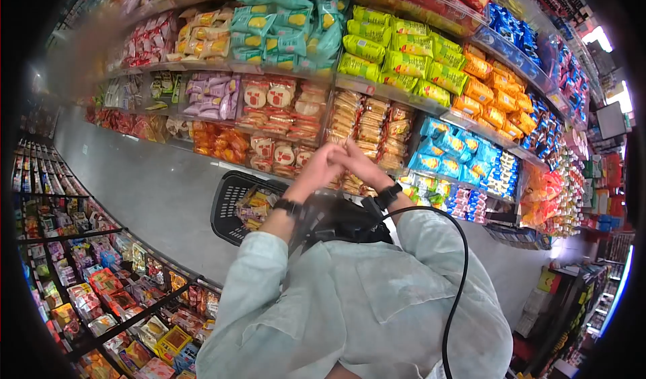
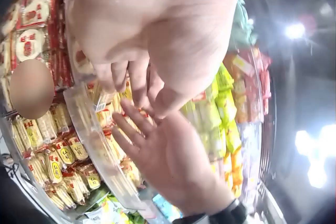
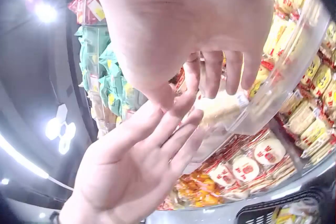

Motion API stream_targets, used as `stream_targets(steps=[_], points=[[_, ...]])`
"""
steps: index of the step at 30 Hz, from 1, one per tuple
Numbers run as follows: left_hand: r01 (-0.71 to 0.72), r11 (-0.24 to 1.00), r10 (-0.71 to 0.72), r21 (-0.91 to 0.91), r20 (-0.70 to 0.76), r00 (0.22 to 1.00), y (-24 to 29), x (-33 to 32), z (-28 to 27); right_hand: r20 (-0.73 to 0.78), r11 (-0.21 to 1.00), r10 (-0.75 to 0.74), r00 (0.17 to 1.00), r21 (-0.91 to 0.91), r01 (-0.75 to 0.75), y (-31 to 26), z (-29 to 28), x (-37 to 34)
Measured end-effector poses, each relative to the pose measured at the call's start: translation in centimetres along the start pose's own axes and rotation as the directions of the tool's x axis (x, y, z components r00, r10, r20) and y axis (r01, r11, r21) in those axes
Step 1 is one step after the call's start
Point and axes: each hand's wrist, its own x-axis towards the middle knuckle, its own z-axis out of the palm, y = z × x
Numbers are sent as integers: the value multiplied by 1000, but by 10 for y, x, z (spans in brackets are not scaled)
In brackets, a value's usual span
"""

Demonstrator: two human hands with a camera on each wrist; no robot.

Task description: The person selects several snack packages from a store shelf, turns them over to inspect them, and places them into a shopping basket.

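In the head view the left hand (image 1: 323, 168) and the right hand (image 1: 361, 166) meet in front of the snack shelves, above packs of tan wafers (image 1: 372, 124). Fingertips of the two hands touch or overlap, and nothing is seen held in either. The left wrist view has the left hand (image 2: 157, 35) across the top, fingers loosely bent, and the right hand (image 2: 176, 161) below with fingers spread. From the right wrist, the right hand (image 3: 189, 35) hangs over the palm-up left hand (image 3: 136, 169), thumb near its fingers.
A black basket (image 1: 225, 207) with some packets stands on the grey floor (image 1: 155, 197) at left. Shelves hold green packs (image 1: 407, 62), teal packs (image 1: 279, 32), orange packs (image 1: 494, 96) and blue packs (image 1: 451, 150). A black cable (image 1: 464, 271) runs over the right sleeve. Low racks of packets (image 1: 87, 298) line the lower left.
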Motion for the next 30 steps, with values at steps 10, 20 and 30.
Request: stream_targets(steps=[10, 20, 30], points=[[319, 887, -360, -333, -65, 931, -97, -80, -12, -291, 871, -192, 937, -490, 27, 47, -6, 21], [390, 839, -495, -379, -238, 836, -92, -44, -9, 0, 773, -230, 973, -608, 182, 52, -17, 64], [350, 901, -414, -257, -271, 869, -13, -20, 4, 250, 910, -223, 942, -292, 293, 8, -44, 40]])
